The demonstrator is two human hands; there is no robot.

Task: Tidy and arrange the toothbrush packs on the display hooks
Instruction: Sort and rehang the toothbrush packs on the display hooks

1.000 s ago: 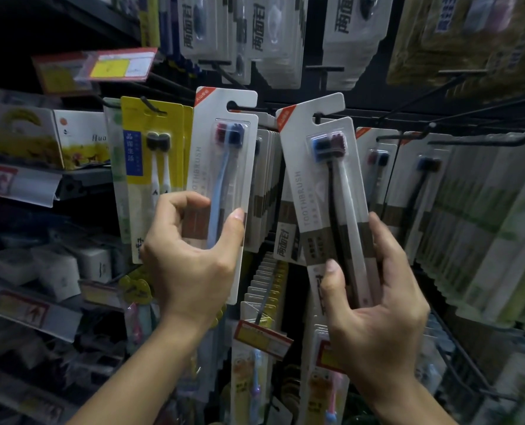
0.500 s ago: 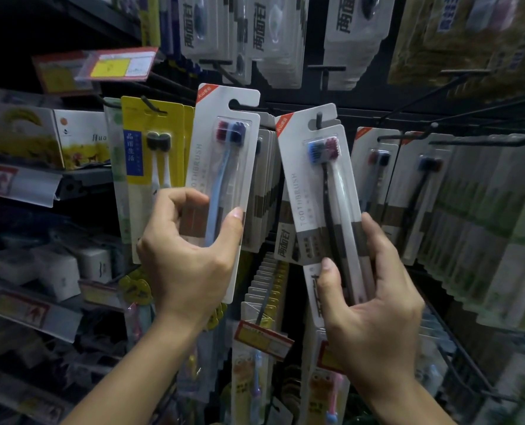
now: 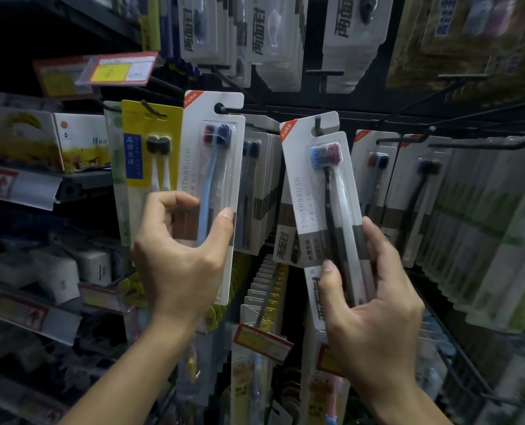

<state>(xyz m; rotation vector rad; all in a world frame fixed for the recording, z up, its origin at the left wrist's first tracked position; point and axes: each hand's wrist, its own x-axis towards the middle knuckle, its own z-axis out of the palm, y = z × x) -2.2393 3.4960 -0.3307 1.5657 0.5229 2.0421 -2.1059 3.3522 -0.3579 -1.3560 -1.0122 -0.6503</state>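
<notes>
Item 1, left hand: we grip the lower half of a white toothbrush pack, thumb on its right edge, fingers curled over its left edge. The pack holds a blue brush and stands nearly upright at about 11 o'clock from frame centre. Its hang hole sits at the tip of a display hook; we judge it threaded or nearly so, not yet pushed back against the row of packs behind it.

Item 2, right hand: we hold a second white pack, thumb on its front low down, fingers wrapped behind its right edge. This one carries a black brush and a white brush and leans with its top toward 11 o'clock. Its hole meets the upturned end of a second hook at about 1 o'clock. Whether the hook passes fully through, we cannot tell.

Item 3, surroundings: a yellow pack hangs at 10 o'clock; more stocked hooks run off toward 3 o'clock; price tags sit at 10 o'clock, high.

Progress, our judgement: 2 packs are at their hooks, neither seated. Left to do: slide both back, square the tilted pack, then check the neighbouring rows.
</notes>
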